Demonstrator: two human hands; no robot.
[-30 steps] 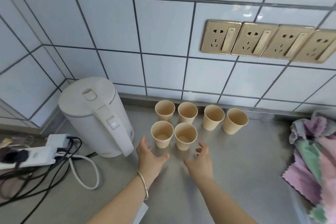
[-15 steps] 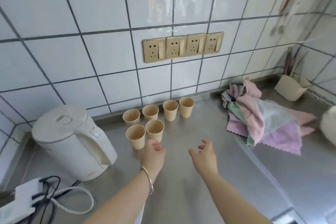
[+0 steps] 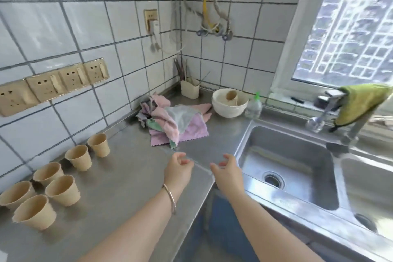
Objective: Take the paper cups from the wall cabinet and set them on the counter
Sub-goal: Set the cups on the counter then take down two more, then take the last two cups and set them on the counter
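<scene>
**Head view: six cups down, both hands free**

Head camera looks down past my forearms. My left hand (image 3: 178, 171), with its thin metal bangle (image 3: 170, 198) on the wrist, and my right hand (image 3: 228, 171) hover just above the steel bench (image 3: 127, 176), apart from each other, fingers loosely curled and holding nothing.

Off to my left stand the tan paper cups (image 3: 62, 190), six of them upright on the bench: four bunched nearest me, two more in a line towards the wall. None is stacked or tipped. The wall cabinet is out of sight.

I judge these cups very light and thin-walled; a hard pinch would dent them and a brush of the sleeve could knock one over. I would take each around the middle of its wall with a gentle grip.

Beyond my hands lies a heap of pink, lilac and green cloths (image 3: 176, 121). To my right is the stainless sink (image 3: 287, 168). Further back sits a white bowl (image 3: 229, 104) with one more tan cup (image 3: 231, 97) lying inside it.
</scene>
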